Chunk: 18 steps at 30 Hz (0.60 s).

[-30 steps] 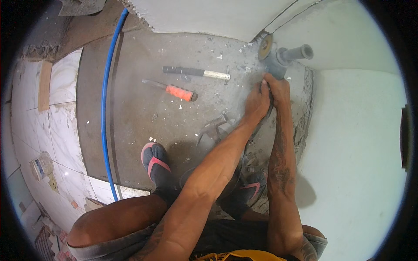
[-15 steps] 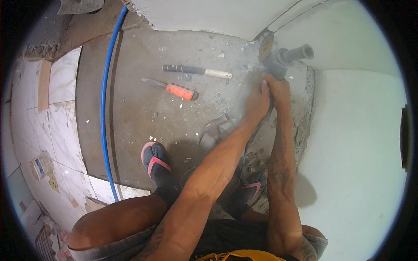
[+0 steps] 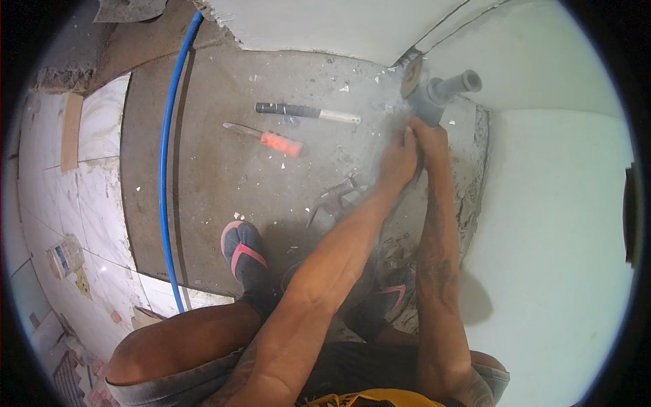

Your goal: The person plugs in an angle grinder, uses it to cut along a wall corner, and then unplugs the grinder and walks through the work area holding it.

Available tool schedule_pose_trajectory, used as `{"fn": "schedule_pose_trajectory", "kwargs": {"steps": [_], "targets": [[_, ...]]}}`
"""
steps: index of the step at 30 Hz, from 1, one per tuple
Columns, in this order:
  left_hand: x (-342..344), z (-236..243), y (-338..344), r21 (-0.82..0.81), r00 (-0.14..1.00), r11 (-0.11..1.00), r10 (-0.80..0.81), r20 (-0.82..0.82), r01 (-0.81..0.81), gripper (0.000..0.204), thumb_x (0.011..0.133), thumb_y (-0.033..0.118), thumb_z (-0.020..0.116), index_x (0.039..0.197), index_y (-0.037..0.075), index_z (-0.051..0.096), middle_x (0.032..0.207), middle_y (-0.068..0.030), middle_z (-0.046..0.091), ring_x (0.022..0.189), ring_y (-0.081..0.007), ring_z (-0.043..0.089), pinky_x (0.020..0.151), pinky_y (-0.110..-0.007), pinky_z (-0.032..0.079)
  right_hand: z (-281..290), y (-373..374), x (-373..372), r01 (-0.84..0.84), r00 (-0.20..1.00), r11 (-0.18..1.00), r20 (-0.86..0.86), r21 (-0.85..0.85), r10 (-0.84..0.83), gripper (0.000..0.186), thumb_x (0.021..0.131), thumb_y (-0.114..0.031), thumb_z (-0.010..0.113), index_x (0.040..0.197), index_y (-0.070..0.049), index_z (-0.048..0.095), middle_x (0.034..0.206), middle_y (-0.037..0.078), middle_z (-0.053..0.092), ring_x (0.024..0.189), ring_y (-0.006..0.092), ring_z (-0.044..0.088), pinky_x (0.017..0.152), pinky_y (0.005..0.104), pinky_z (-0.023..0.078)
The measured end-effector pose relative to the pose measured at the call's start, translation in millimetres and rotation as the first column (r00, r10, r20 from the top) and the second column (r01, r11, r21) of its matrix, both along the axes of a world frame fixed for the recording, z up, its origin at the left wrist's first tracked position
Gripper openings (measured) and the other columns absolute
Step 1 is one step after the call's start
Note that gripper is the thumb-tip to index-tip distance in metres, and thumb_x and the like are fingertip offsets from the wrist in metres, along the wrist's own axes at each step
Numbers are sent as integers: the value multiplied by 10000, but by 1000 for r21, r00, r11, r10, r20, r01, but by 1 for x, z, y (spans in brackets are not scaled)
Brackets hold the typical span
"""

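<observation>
Where both hands (image 3: 413, 146) grip, grinder (image 3: 434, 95) just beyond.

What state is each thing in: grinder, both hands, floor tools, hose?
Angle grinder: gripped, disc at the wall's foot, dust around it.
Left hand: closed on grinder.
Right hand: closed on grinder.
Hammer: lying flat, untouched.
Orange-handled tool: lying flat.
Blue hose: lying along floor.

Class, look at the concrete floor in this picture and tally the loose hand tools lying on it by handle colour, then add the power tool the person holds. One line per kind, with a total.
Black-handled tool: 1
Orange-handled tool: 1
Dark metal tool, half hidden by the left forearm: 1
Grey power tool with a cutting disc, held by left hand and right hand: 1
Total: 4
</observation>
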<state>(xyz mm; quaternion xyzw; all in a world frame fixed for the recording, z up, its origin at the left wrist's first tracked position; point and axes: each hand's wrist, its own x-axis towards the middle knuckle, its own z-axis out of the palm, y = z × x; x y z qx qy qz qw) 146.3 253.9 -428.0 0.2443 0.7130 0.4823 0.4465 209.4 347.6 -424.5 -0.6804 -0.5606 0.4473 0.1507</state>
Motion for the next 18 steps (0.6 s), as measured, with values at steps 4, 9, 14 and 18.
{"fn": "schedule_pose_trajectory", "kwargs": {"steps": [4,9,14,18], "targets": [[1,7,-5,-75,1000,997,10,-16,-11,583,1012,472,315,1261,-5,540,1179,-355,576,1118,-548,519,956,-566,410,6,-11,-1,-18,997,998,-77,64,23,478,751,-350,739,904,98,676,838,110,671,738,170,587,650,336,463],[-5,9,-2,-129,998,990,-54,16,55,603,1012,491,306,1287,5,536,1190,-347,579,1136,-541,516,972,-562,403,7,-8,-2,11,998,1000,-67,23,-9,465,750,-324,745,935,97,679,841,93,671,732,166,590,645,322,462],[-9,6,-1,-151,994,983,-106,19,108,628,1012,514,294,1302,13,537,1217,-342,570,1150,-536,512,987,-554,400,1,-4,-5,24,993,1000,-116,8,-23,450,726,-302,742,882,114,676,807,97,674,718,167,591,637,331,466],[-5,8,2,-94,998,993,-66,5,66,616,1021,488,294,1314,-2,525,1239,-327,567,1148,-528,519,990,-553,400,7,-5,-6,69,983,997,-170,36,-62,448,697,-293,733,825,131,671,743,85,658,686,158,575,614,336,461]]}}
